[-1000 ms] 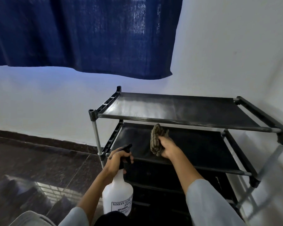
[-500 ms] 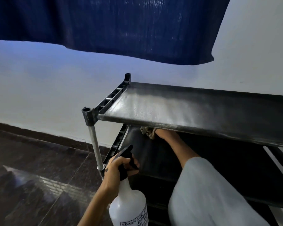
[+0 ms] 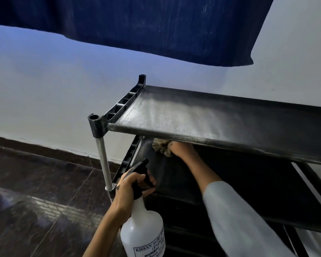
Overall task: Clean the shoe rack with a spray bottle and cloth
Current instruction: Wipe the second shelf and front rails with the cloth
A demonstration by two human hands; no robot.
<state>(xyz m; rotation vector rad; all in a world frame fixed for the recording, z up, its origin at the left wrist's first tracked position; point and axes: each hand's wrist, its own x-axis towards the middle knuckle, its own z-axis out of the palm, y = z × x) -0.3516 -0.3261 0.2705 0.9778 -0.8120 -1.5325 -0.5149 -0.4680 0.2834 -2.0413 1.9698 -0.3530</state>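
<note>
A black shoe rack (image 3: 202, 117) with fabric shelves and metal posts stands against a white wall. My right hand (image 3: 182, 150) reaches under the top shelf and presses a crumpled brownish cloth (image 3: 160, 147) against the far left of the second shelf; the top shelf hides part of hand and cloth. My left hand (image 3: 132, 190) grips the neck and black trigger head of a white spray bottle (image 3: 143, 230) in front of the rack's left post, nozzle toward the second shelf.
A dark blue curtain (image 3: 137, 25) hangs above the rack. Dark glossy floor tiles (image 3: 35, 201) spread to the left, with a dark skirting along the wall. Lower shelves sit in shadow beneath my right arm.
My right hand has carried the cloth from the front of the second shelf to its back left, under the top shelf. The view has come closer and swung left. The bottle stays in hand.
</note>
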